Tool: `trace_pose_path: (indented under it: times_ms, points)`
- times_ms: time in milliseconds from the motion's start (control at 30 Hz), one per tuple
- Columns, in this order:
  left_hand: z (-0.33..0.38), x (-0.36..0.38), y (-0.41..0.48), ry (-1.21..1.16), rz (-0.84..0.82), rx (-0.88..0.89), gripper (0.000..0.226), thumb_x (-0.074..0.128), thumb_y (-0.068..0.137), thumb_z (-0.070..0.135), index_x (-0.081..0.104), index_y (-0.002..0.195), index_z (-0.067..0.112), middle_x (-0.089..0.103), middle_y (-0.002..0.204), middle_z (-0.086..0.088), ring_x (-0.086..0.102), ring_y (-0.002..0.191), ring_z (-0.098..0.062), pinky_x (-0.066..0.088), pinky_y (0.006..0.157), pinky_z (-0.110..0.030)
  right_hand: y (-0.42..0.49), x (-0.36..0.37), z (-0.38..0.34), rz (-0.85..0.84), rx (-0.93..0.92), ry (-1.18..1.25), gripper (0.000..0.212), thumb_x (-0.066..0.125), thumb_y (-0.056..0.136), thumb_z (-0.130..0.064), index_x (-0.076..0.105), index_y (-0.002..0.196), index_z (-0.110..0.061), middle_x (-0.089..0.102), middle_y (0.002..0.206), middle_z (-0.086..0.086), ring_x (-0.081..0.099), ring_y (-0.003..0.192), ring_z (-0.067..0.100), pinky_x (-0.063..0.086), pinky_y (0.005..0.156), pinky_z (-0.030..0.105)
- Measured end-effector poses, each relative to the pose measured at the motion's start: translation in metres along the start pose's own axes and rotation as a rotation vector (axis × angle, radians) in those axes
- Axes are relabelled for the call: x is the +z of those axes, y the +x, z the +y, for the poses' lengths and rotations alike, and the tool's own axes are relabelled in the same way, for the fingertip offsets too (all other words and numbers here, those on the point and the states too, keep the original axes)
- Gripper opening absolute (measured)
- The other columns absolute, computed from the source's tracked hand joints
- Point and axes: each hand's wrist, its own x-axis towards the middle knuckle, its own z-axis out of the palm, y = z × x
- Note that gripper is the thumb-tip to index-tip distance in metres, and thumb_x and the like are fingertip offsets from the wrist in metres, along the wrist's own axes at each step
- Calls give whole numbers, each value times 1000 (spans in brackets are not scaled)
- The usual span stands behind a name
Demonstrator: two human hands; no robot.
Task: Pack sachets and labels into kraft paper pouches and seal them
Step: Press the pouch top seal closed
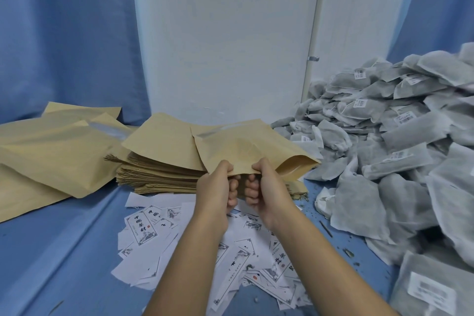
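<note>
White rectangular paper labels, loose heap on blue cloth: black brush characters in a vertical column inside a thin printed frame.
- Clearest slip: appears to read 中國藥材. The small red seal at its foot is illegible.
- Slip lower right in the heap: shows 材 only.

Grey mesh sachets: white barcode stickers, print too blurred to read.

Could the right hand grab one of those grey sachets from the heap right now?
Probably not straight away: the right hand grips the kraft pouch together with the left hand. Once it lets go, the way looks free, as the sachet heap lies just to its right with nothing between.
</note>
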Motion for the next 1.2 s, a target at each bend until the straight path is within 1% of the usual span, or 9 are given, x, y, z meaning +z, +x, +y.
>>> trace_pose_path:
  times_ms: [133, 233, 367, 533, 733, 900, 967, 1067, 1200]
  points:
    - [-4, 6, -2, -9, 7, 3, 32, 55, 85, 15, 54, 55, 6, 41, 36, 2, 29, 28, -8, 22, 33, -13, -2, 5, 4, -34, 19, -24, 43, 39, 88, -25, 39, 46, -16, 41, 40, 0, 25, 31, 10, 20, 36, 19]
    - [-4, 6, -2, 8, 45, -1, 26, 55, 84, 13, 51, 59, 7, 37, 36, 4, 26, 30, -8, 20, 33, -15, -2, 3, 4, 52, -10, 62, 39, 41, 89, -27, 33, 51, -18, 30, 40, -5, 19, 33, 9, 15, 35, 19]
    - [-3, 6, -1, -8, 45, -6, 25, 55, 83, 14, 49, 60, 8, 35, 37, 5, 25, 31, -8, 19, 33, -15, 2, 0, 4, 121, -83, 82, 31, 41, 87, -16, 30, 58, -19, 25, 43, -6, 17, 35, 9, 15, 35, 20]
    - [-5, 9, -5, 36, -13, -35, 32, 55, 83, 16, 52, 52, 9, 39, 36, 4, 26, 30, -8, 19, 34, -15, -1, 4, 6, 0, -33, -15, 44, 41, 85, -17, 37, 41, -16, 34, 39, 0, 22, 30, 9, 18, 35, 20]
    - [-2, 2, -2, -55, 73, 42, 31, 53, 81, 11, 37, 56, 15, 31, 38, 4, 21, 33, -10, 17, 34, -17, -1, 8, 10, 15, -62, 47, 34, 44, 84, -13, 30, 53, -18, 27, 42, -5, 17, 34, 9, 15, 37, 21]
    - [-2, 4, -4, 93, 23, 24, 31, 53, 82, 14, 48, 51, 10, 36, 36, 3, 26, 29, -9, 20, 33, -13, -5, 9, 10, -18, -33, 38, 38, 44, 85, -16, 34, 48, -15, 34, 38, -2, 20, 31, 9, 19, 35, 20]
    - [0, 1, -2, 83, 49, 45, 28, 55, 82, 13, 48, 55, 11, 37, 36, 4, 26, 29, -8, 21, 33, -14, -4, 8, 10, -9, -25, 73, 32, 45, 85, -20, 36, 54, -15, 33, 41, -2, 20, 34, 10, 17, 36, 21]
    - [0, 0, -2, 37, 87, 71, 26, 55, 82, 12, 43, 58, 12, 36, 38, 4, 25, 30, -8, 21, 33, -14, 1, 9, 12, 44, -53, 121, 28, 45, 84, -14, 36, 57, -16, 33, 40, -5, 19, 32, 8, 15, 34, 20]
    - [-3, 4, -5, 87, 16, 39, 32, 54, 84, 13, 47, 52, 9, 38, 34, 4, 29, 26, -7, 21, 32, -10, -1, 9, 14, -24, 32, 114, 38, 44, 85, -15, 40, 47, -15, 38, 38, -3, 20, 29, 7, 14, 32, 18]
